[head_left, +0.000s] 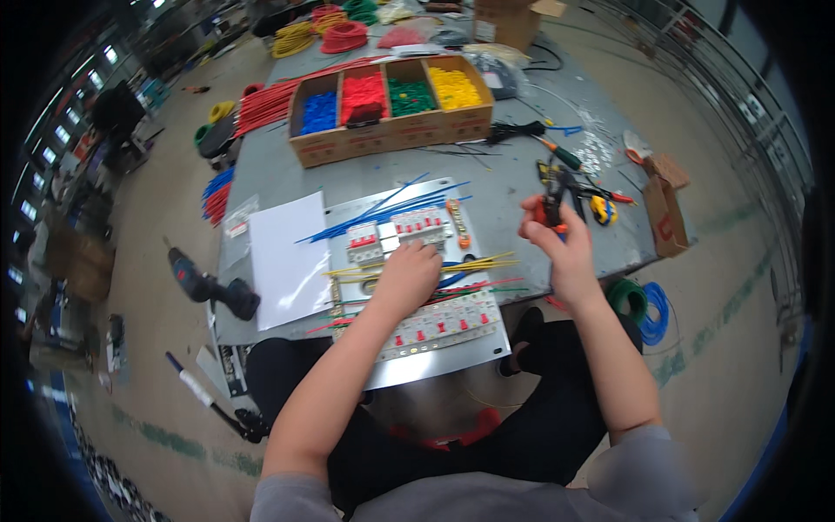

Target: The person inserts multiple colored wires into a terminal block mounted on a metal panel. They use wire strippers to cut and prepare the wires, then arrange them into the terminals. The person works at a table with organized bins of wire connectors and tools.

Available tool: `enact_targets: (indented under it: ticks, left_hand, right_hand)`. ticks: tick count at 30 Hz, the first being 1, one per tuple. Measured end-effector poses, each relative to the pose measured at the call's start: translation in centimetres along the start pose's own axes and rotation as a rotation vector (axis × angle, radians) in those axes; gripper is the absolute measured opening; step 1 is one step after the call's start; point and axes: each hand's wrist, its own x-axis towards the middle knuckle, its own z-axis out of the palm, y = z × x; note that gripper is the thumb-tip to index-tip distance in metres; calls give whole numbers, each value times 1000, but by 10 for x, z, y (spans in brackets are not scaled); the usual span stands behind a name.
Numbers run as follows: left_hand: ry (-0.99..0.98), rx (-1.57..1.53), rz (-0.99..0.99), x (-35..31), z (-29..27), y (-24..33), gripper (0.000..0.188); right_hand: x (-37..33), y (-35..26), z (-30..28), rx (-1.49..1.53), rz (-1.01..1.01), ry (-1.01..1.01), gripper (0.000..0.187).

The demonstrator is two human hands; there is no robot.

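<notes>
A metal mounting panel [424,347] lies at the table's near edge, tilting over my lap. My left hand [410,277] rests over its middle, fingers curled together just below the upper circuit breakers [419,224]. Its fingertips are hidden, so what they hold, if anything, does not show. Several blue wires [383,215] lie across the upper part; yellow wires [490,262] cross under my hand. Nearer me runs a row of breakers with red switches [442,327]. My right hand [567,252], raised right of the panel, is closed round pliers [554,193] with dark jaws pointing away.
A cardboard box [391,143] holds blue, red, green and yellow small parts in compartments. White paper [290,252] lies left of the panel, beside a cordless drill [213,287]. A tape measure [603,210], a screwdriver [564,157] and a small carton [665,217] lie right.
</notes>
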Motion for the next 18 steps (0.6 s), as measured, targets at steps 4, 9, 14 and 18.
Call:
enact_targets:
  ticks: [4, 9, 14, 18]
  left_hand:
    - [22, 47, -9, -2, 3, 0, 9]
    - [7, 47, -49, -4, 1, 0, 9]
    - [137, -47, -110, 2, -29, 9, 10]
    - [341, -228, -153, 4, -96, 23, 10]
  right_hand:
    - [-2, -4, 1, 16, 32, -12, 28]
    - [-1, 0, 3, 39, 59, 0, 30]
    - [4, 2, -5, 77, 44, 11, 33]
    - [-2, -6, -13, 137, -36, -137, 39]
